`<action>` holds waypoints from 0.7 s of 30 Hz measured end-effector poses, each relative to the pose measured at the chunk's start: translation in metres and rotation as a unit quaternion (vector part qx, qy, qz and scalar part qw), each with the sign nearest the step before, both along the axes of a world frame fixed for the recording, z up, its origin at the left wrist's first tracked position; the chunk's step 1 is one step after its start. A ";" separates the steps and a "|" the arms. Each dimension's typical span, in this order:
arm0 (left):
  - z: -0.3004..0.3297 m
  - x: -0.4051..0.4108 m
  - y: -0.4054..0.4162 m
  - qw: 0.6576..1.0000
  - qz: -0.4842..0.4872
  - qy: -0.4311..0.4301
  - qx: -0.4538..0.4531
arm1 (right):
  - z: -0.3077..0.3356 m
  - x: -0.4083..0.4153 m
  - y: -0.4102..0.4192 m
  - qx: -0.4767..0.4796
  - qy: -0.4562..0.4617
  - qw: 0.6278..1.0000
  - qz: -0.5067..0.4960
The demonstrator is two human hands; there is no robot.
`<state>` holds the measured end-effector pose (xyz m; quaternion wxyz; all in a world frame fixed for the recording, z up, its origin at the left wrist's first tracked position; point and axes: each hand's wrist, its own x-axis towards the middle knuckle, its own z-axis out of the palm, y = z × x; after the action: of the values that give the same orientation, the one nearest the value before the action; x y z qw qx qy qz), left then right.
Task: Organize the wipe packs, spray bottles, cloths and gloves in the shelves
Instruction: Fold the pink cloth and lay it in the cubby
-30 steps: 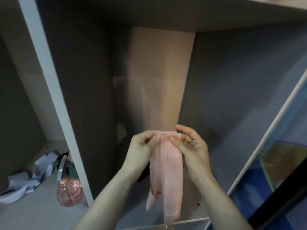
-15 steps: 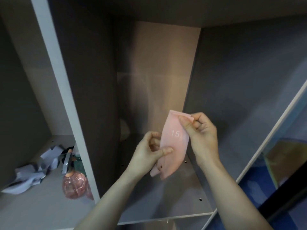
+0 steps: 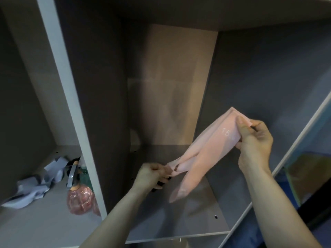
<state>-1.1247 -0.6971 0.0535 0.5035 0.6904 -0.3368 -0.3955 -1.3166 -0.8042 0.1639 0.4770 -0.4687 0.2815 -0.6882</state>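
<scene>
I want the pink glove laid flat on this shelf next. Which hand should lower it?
Probably the left hand: it pinches the fingertip end of the pink glove just above the shelf board, while the right hand holds the cuff high.

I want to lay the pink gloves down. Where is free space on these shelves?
The middle shelf floor is bare below the pink gloves, except a dark item under the left hand. The left compartment's back is crowded: grey cloths, pink spray bottle.

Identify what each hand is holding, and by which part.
Both hold one pink glove: the right hand pinches its cuff end, the left hand pinches a fingertip.
</scene>
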 end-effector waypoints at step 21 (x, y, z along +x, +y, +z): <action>0.003 0.009 0.001 0.991 0.065 0.067 -0.094 | -0.021 -0.002 0.003 0.010 0.094 0.995 0.019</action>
<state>-1.1156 -0.6956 0.0565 0.6122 0.6320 -0.2926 -0.3742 -1.3190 -0.8009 0.1431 0.4662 -0.5316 0.3229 -0.6291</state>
